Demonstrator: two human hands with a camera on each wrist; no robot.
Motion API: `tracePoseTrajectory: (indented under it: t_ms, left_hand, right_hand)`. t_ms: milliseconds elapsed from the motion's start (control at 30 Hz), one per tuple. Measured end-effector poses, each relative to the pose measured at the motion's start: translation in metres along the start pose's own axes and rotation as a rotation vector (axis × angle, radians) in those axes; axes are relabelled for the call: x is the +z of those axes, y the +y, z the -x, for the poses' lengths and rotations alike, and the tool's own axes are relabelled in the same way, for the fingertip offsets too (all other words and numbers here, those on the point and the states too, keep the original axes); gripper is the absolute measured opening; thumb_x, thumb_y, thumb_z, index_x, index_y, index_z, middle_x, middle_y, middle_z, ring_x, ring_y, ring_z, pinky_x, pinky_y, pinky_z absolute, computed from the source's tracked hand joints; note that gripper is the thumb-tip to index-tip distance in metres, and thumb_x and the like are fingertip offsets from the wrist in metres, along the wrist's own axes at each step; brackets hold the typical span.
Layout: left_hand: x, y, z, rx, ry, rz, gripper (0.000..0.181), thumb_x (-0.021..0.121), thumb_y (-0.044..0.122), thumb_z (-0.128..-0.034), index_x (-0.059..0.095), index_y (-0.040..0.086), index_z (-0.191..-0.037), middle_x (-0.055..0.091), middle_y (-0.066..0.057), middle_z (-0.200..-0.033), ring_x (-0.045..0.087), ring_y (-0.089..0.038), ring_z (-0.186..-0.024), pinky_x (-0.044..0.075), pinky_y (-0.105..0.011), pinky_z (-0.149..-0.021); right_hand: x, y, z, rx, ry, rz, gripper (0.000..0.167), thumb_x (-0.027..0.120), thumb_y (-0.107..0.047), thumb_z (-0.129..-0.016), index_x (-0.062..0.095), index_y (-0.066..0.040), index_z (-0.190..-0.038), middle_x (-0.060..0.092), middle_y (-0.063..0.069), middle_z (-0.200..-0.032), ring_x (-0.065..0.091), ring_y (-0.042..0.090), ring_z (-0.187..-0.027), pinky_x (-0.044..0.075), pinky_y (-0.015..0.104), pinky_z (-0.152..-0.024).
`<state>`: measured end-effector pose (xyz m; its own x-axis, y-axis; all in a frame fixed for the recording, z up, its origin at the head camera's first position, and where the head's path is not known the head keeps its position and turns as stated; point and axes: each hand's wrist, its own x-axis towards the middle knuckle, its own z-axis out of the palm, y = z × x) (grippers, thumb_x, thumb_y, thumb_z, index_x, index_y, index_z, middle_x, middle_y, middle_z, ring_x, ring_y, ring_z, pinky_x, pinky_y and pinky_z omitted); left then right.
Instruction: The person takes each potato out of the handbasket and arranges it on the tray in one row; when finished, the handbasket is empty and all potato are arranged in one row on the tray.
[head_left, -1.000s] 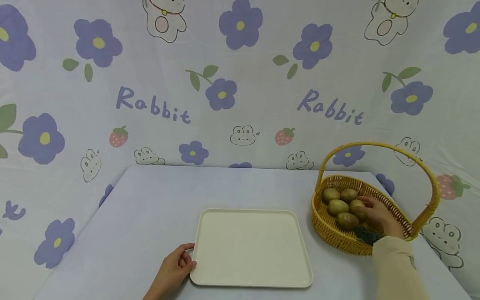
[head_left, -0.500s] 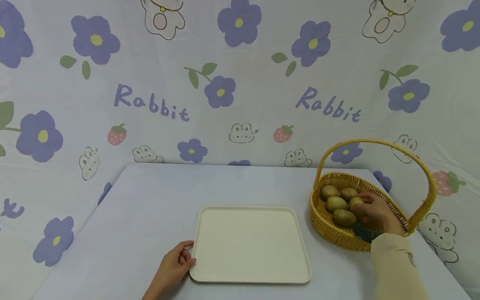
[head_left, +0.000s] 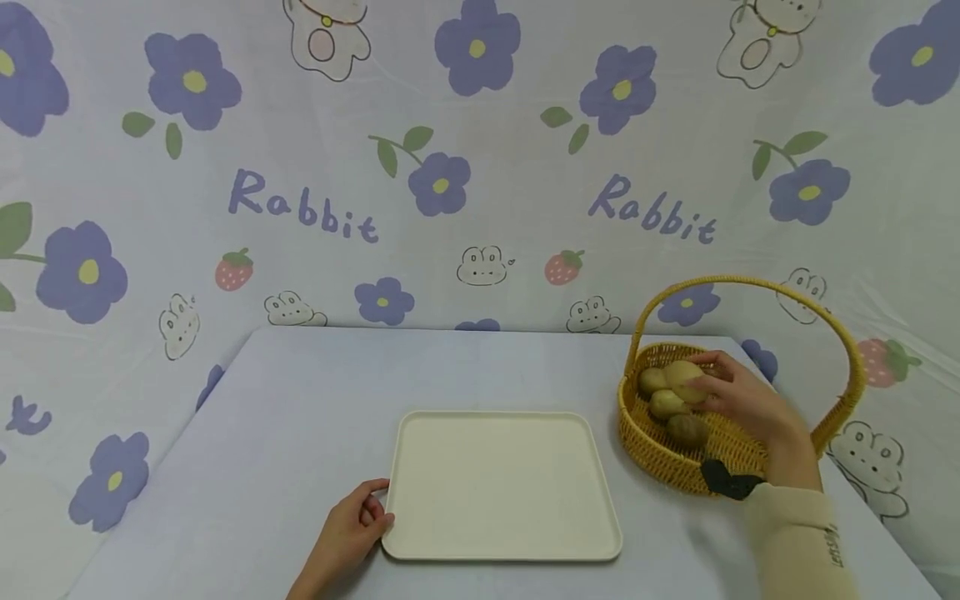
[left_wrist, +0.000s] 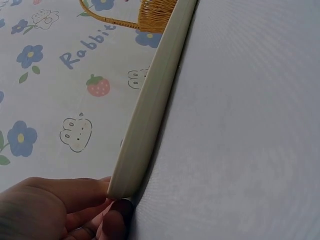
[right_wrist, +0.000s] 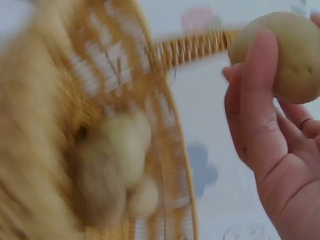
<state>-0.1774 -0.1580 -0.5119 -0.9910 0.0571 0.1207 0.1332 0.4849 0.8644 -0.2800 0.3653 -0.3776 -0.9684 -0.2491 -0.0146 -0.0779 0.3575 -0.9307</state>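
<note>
Pinching the side rim of a cream tray (head_left: 502,487) toward its nearest corner, the left hand (head_left: 347,529) rested on the white table (head_left: 315,417), the tray lying flat just to its right. Well apart on the other side, a beige sleeve (head_left: 795,533) led up to the right hand (head_left: 750,408), whose thumb and fingers gripped a pale potato (head_left: 682,381) held up over the wicker basket (head_left: 660,462). That potato looked to me stiff, modest in weight and hard to bruise, though its smooth, rounded skin might have slipped; round its widest part, thumb facing fingers, seemed the surest place to take hold. Below and left of the right hand, other potatoes (head_left: 667,405) lay together in the basket. The handle (head_left: 750,281) arched above that hand, and beyond both hands hung a printed cloth (head_left: 495,192).
</note>
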Motion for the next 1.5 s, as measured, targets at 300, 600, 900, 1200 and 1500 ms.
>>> tracePoseTrajectory:
  t_ms: [300, 600, 900, 1200, 1500]
  left_hand:
    - [-0.002, 0.004, 0.002, 0.001, -0.008, 0.037, 0.04, 0.07, 0.0, -0.0783, 0.058, -0.003, -0.116, 0.051, 0.0, -0.073, 0.041, -0.003, -0.056, 0.036, -0.019, -0.052]
    - [0.0, -0.003, 0.004, 0.149, 0.034, 0.048, 0.036, 0.068, 0.0, -0.0768, 0.058, -0.006, -0.111, 0.05, 0.004, -0.07, 0.042, -0.001, -0.056, 0.036, -0.02, -0.049]
    - [-0.002, 0.002, 0.002, 0.023, 0.005, 0.046, 0.04, 0.07, -0.001, -0.0774, 0.058, -0.003, -0.115, 0.051, 0.0, -0.072, 0.042, -0.002, -0.056, 0.037, -0.018, -0.052]
    - [-0.002, 0.002, 0.001, 0.028, -0.012, 0.053, 0.039, 0.069, -0.001, -0.0786, 0.057, -0.003, -0.116, 0.051, 0.0, -0.072, 0.043, -0.002, -0.057, 0.037, -0.018, -0.052]
    - [-0.005, 0.0, 0.0, 0.034, -0.027, 0.037, 0.04, 0.068, 0.0, -0.0796, 0.056, -0.005, -0.117, 0.051, 0.001, -0.072, 0.043, -0.001, -0.056, 0.038, -0.018, -0.052]
  right_hand:
    - [0.099, -0.014, -0.016, -0.196, -0.138, -0.204, 0.048, 0.054, -0.008, -0.093, 0.039, -0.007, -0.138, 0.043, 0.014, -0.128, 0.053, 0.02, -0.102, 0.05, 0.037, -0.084]
    - [0.204, -0.015, -0.059, -0.141, -0.211, -0.183, 0.059, 0.072, -0.006, -0.08, 0.048, -0.014, -0.132, 0.044, 0.012, -0.131, 0.053, 0.026, -0.104, 0.047, 0.035, -0.082]
    - [0.288, -0.022, -0.087, -0.212, -0.174, 0.112, 0.06, 0.081, -0.011, -0.07, 0.055, -0.009, -0.124, 0.057, 0.007, -0.117, 0.057, 0.023, -0.091, 0.048, 0.031, -0.077]
    - [0.334, -0.025, -0.1, -0.249, -0.135, 0.179, 0.058, 0.082, -0.012, -0.07, 0.055, -0.003, -0.12, 0.059, 0.012, -0.116, 0.058, 0.025, -0.096, 0.047, 0.033, -0.079]
    - [0.356, -0.026, -0.107, -0.263, -0.025, 0.226, 0.057, 0.083, -0.015, -0.069, 0.053, -0.003, -0.116, 0.049, 0.017, -0.106, 0.054, 0.028, -0.096, 0.045, 0.033, -0.079]
